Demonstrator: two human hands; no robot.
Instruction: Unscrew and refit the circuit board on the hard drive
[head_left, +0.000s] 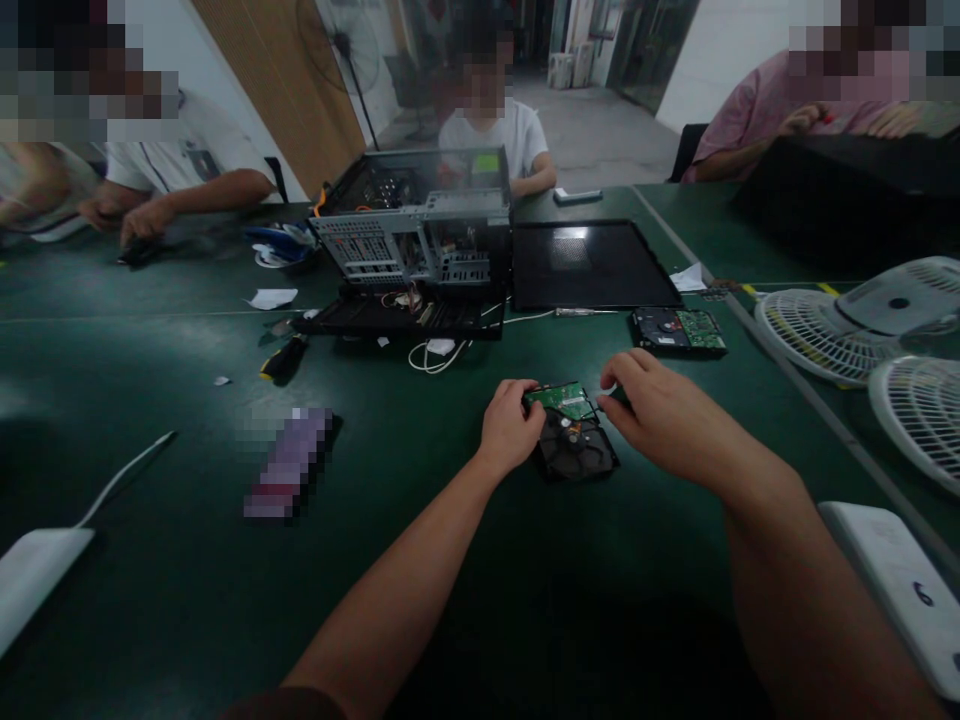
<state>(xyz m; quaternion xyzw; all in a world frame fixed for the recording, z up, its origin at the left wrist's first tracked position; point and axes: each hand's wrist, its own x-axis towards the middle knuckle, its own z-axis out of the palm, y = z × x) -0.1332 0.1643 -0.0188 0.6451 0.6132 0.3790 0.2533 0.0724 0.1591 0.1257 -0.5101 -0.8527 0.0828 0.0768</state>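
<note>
Two bare hands work at one hard drive, which lies circuit-board side up on the green table, just right of the frame's centre. Our left hand grips the drive's left edge; our right hand is bent narrow at the upper right corner, and we cannot tell whether its fingertips pinch something small. To do this well, we should let the drive rest flat, steady it by its edge with the left hand, and work lightly with the right fingertips, sparing the green circuit board.

Counting, we find two drives in all, the second drive lying farther up and right. Upper centre has one opened computer case with one black panel to its right. We see one yellow-and-black handle left of centre, one blurred purple object below it, two white grilles at the right edge, and at least three co-workers across the top.
</note>
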